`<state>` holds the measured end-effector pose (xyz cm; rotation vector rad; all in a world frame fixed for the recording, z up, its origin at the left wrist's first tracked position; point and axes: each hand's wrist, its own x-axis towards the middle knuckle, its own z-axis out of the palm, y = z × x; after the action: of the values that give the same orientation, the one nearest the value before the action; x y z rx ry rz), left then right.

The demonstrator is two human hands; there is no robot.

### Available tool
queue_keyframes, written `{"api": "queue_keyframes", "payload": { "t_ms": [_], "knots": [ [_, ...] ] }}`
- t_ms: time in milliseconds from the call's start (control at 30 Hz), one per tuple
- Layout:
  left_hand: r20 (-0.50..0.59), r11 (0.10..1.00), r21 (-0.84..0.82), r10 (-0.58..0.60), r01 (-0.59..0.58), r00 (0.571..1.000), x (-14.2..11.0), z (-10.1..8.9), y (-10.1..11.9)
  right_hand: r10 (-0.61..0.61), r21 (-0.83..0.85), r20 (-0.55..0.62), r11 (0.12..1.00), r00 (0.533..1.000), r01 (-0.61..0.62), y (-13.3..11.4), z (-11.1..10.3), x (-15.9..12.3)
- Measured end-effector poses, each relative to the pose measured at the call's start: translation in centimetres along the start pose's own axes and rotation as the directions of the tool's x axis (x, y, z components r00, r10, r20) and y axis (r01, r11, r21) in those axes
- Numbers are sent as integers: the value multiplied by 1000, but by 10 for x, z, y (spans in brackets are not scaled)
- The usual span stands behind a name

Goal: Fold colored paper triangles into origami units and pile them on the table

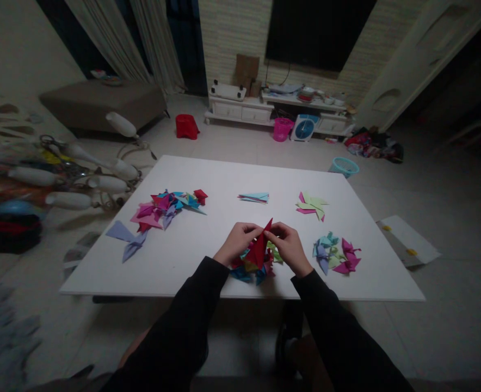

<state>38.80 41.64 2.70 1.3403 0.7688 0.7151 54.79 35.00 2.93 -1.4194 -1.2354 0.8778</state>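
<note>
Between my two hands is a red folded paper piece [258,251], pointed at top and bottom. My left hand [240,240] pinches its left side, and my right hand [286,243] pinches its right side near the upper point. Right beneath it on the white table [199,267] lies a pile of coloured folded papers [242,274], partly hidden by the red piece and my hands. Farther off, a small stack of narrow folded papers [254,198], light blue on top, rests at the table's middle.
A heap of origami pieces [162,209] spreads over the table's left side, with a lavender piece [130,239] nearer me. To the right sit green and pink folded strips [312,206] and a ring of folded pieces [335,253]. A teal basket [345,166] stands beyond the far right corner.
</note>
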Motion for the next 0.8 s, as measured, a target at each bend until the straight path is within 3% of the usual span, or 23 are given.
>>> {"api": "queue_keyframes", "payload": {
  "t_ms": [133,267,400,600,800],
  "knots": [
    [15,1000,11,20,-20,1000,1,0,-2,21,13,-46,1000,999,-20,1,2,1],
    [-180,988,-142,33,-59,983,5,-1,-7,109,91,64,989,992,-114,1,4,-2],
    [-317,933,-352,-46,-73,947,9,-5,-8,166,89,198,978,966,-187,1,3,-5],
    [-436,928,-356,-58,-112,898,11,-17,-5,188,40,165,980,968,-197,1,-5,-3],
    [-528,933,-307,-4,-187,849,13,-28,-7,239,256,-2,939,971,-230,-2,-7,1]
  ]
}}
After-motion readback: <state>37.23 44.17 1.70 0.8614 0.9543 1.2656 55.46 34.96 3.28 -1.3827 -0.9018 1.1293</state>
